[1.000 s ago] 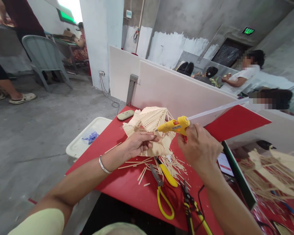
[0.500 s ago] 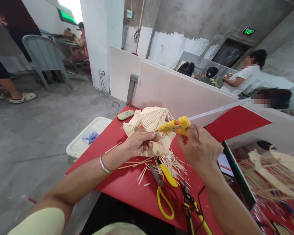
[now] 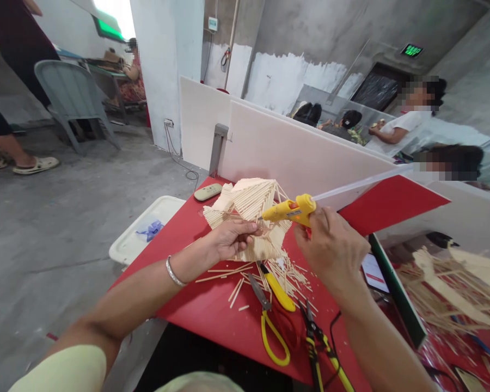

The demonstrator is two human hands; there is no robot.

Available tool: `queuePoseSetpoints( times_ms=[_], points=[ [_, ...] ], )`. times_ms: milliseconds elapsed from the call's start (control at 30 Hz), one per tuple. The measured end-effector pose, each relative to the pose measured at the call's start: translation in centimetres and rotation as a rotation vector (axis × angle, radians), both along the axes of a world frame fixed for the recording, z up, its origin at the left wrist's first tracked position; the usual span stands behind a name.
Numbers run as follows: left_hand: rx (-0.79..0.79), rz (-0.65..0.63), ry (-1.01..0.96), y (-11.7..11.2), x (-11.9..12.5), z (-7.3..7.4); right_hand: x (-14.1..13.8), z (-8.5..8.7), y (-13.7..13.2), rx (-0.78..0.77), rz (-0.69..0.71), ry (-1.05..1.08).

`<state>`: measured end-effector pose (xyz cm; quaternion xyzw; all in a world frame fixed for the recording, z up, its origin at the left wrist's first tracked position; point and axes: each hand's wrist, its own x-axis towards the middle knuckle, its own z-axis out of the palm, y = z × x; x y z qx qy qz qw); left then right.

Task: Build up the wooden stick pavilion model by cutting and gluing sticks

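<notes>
In my right hand (image 3: 335, 245) is a yellow glue gun (image 3: 288, 210) with a long clear glue stick (image 3: 359, 182) running out of its back. Its nozzle points left, close to the fingertips of my left hand (image 3: 234, 238). Those fingers are pinched together in front of a model built of thin wooden sticks (image 3: 251, 198); what they pinch is too small to make out. Loose wooden sticks (image 3: 288, 277) lie in front of the model. Nearer to me are scissors with yellow handles (image 3: 265, 321), a yellow-handled tool (image 3: 280, 291) and black-and-yellow pliers (image 3: 312, 332).
The red table (image 3: 204, 296) has a beige oval case (image 3: 208, 191) at its back edge, below a white partition (image 3: 269, 147). A white tub lid (image 3: 124, 245) stands at left. A phone (image 3: 374, 272) and another stick structure (image 3: 445, 288) are at right. Several people work beyond.
The view has shifted very slightly. Both hands and the glue gun keep nearly the same place at the model.
</notes>
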<state>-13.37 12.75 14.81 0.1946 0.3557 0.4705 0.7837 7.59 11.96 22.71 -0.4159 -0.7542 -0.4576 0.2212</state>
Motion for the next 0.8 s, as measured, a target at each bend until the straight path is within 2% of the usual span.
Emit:
queuePoseSetpoints(
  times_ms=[400, 800],
  points=[
    [-0.026, 0.032, 0.033, -0.4, 0.1, 1.2, 0.0, -0.1, -0.2, -0.028, -0.023, 0.002],
    [-0.005, 0.022, -0.004, 0.0, 0.0, 0.1, -0.1, 0.0, -0.1, -0.026, -0.02, 0.0]
  ],
)
